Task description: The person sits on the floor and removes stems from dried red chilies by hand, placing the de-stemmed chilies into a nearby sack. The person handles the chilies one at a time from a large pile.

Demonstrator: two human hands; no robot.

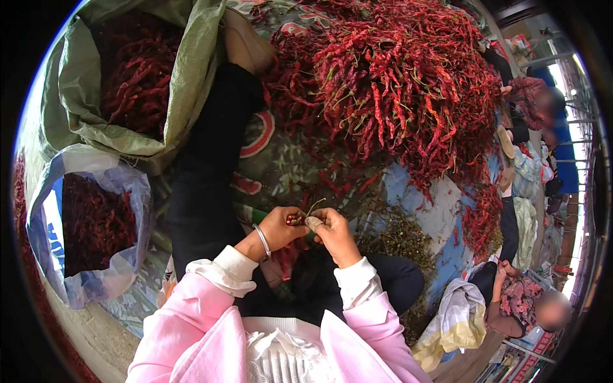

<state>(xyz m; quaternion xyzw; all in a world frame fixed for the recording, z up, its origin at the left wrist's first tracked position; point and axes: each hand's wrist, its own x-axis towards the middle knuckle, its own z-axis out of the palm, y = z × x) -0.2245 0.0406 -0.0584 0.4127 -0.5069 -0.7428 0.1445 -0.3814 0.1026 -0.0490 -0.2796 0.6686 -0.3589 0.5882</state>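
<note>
My left hand (279, 229), with a silver bangle at the wrist, is closed around a few dried red chili peppers (294, 219). Right beside it, my right hand (335, 232) pinches a pale chili stem (314, 206) between thumb and forefinger. A tan wrap (314, 223) covers the right thumb. Both hands meet above my lap, fingertips almost touching. More red chilies (286, 262) hang or lie just below the left hand; whether they are held is hard to tell. Ahead rises a large heap of dried red chilies (397, 91), many with stems on.
At left stand a green woven sack (196, 81) and a clear-and-blue plastic bag (131, 282), both holding chilies. Loose stems (392, 234) lie on the blue sheet (443, 275) to my right. Two other people (515, 297) sit along the right side, near a white-and-yellow sack (452, 321).
</note>
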